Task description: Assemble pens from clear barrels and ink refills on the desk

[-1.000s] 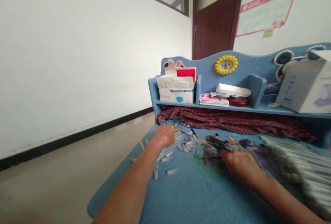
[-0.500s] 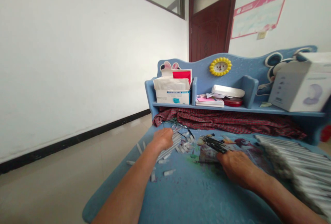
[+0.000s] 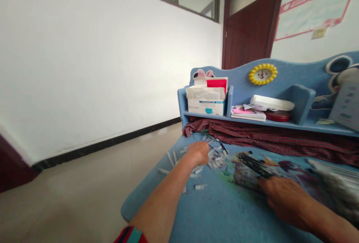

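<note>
My left hand (image 3: 198, 152) reaches forward over a scatter of small grey-white tube pieces (image 3: 214, 157) on the blue desk (image 3: 224, 213); its fingers curl down into the pile and are hidden from me. My right hand (image 3: 283, 194) rests on the desk to the right, fingers closed around a bundle of thin dark sticks (image 3: 252, 162) that fans toward the far left. A stack of long grey rods (image 3: 336, 183) lies at the right edge, blurred.
A red checked cloth (image 3: 266, 136) lies along the back under the desk's shelf, which holds a white box (image 3: 206, 102), papers (image 3: 248, 113) and a red lid. A yellow flower clock (image 3: 263, 73) is on the backboard. Tiled floor (image 3: 84, 183) lies left; a brown door stands behind.
The view has swung left, so the desk sits further right. My left hand stays on the tube pieces; my right hand keeps the dark sticks.
</note>
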The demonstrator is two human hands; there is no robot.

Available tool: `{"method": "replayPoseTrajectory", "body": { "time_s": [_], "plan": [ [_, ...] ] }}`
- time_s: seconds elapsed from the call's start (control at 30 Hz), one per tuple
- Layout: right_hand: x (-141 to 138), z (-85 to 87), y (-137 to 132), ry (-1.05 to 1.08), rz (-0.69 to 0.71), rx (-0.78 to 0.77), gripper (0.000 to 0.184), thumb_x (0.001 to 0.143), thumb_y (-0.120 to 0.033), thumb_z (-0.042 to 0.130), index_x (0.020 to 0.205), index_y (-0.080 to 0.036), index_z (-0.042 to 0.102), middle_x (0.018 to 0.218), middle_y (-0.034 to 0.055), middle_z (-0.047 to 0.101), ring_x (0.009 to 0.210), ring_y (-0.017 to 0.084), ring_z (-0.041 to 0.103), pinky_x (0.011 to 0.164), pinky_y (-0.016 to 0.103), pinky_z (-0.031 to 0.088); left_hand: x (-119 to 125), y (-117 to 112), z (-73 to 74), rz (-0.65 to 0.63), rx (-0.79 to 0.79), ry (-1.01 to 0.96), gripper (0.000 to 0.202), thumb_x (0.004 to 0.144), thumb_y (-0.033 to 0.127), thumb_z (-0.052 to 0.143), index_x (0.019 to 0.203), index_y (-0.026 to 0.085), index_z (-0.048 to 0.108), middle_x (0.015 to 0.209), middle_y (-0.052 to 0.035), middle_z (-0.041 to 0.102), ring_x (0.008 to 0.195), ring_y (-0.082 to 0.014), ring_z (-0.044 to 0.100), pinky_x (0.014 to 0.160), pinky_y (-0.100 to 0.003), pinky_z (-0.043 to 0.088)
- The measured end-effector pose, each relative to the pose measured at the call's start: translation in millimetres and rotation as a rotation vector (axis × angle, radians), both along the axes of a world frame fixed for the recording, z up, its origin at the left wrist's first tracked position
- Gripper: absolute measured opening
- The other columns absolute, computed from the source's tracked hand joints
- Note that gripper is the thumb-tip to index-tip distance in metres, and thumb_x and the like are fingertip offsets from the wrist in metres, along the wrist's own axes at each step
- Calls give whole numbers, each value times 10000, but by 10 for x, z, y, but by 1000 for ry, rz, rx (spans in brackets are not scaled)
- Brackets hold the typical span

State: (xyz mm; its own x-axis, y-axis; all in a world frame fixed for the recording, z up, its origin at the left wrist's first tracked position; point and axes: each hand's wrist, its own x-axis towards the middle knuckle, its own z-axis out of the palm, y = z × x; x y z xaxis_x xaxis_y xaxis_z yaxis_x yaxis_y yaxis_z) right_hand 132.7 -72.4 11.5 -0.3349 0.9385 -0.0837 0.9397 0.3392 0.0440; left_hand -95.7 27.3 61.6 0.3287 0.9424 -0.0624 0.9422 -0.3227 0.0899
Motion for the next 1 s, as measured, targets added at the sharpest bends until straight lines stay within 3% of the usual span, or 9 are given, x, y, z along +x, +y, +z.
{"method": "replayPoseTrajectory", "body": {
  "time_s": [0.13, 0.27, 0.37, 0.47, 0.57, 0.7, 0.83, 1.0],
  "plan": [
    [56, -38, 10, 45, 18, 30, 290, 672, -35, 399, 822, -113, 634, 793, 153, 683, 759, 279, 653, 593, 306, 404, -144, 57, 81, -17, 38, -101, 106, 562, 96, 525, 620, 119, 611, 619, -50, 602, 674, -188, 579, 569, -239, 421],
    [92, -1, 21, 73, 21, 73, 243, 691, -63, 393, 781, -134, 608, 772, 127, 675, 716, 242, 644, 558, 280, 343, -296, 152, 167, -84, 20, -318, 147, 627, 172, 498, 709, 123, 610, 615, 8, 575, 599, -116, 538, 485, -173, 373],
    [127, 22, 36, 72, 19, 117, 216, 712, -88, 383, 766, -155, 581, 720, 90, 660, 647, 211, 626, 524, 268, 289, -274, 159, 145, -114, -81, -635, 96, 616, 173, 511, 669, 119, 570, 561, 23, 540, 527, -95, 509, 454, -167, 360],
    [201, 26, 63, 64, 9, 180, 174, 733, -134, 391, 761, -169, 559, 653, 61, 633, 577, 193, 600, 500, 268, 243, -136, 101, 63, -156, -193, -779, 50, 599, 167, 535, 634, 131, 531, 515, 43, 508, 472, -83, 493, 440, -166, 362],
    [292, 76, 77, 44, -1, 282, 174, 749, -145, 388, 804, -164, 552, 640, 57, 623, 563, 183, 587, 501, 270, 237, 33, 19, -23, -199, -262, -797, 58, 597, 142, 527, 655, 137, 522, 508, 54, 500, 439, -80, 499, 424, -165, 363],
    [376, 288, 28, -27, -78, 352, 182, 779, -182, 384, 827, -174, 559, 603, 56, 625, 541, 188, 587, 488, 268, 212, 184, -73, -81, -284, -237, -729, 96, 619, 150, 507, 712, 139, 532, 529, 56, 499, 449, -80, 504, 426, -164, 357],
    [424, 518, -46, -121, -124, 349, 188, 776, -190, 396, 856, -175, 566, 604, 69, 639, 533, 192, 596, 477, 265, 198, 240, -117, -53, -358, -148, -632, 89, 604, 131, 510, 685, 133, 549, 514, 56, 475, 481, -69, 458, 454, -159, 330],
    [466, 666, -126, -196, -84, 355, 207, 765, -158, 393, 881, -157, 565, 632, 88, 645, 579, 205, 616, 478, 267, 230, 260, -163, 16, -411, -80, -585, 97, 606, 125, 502, 676, 137, 568, 503, 64, 425, 495, -66, 398, 460, -159, 286]
  ]
}}
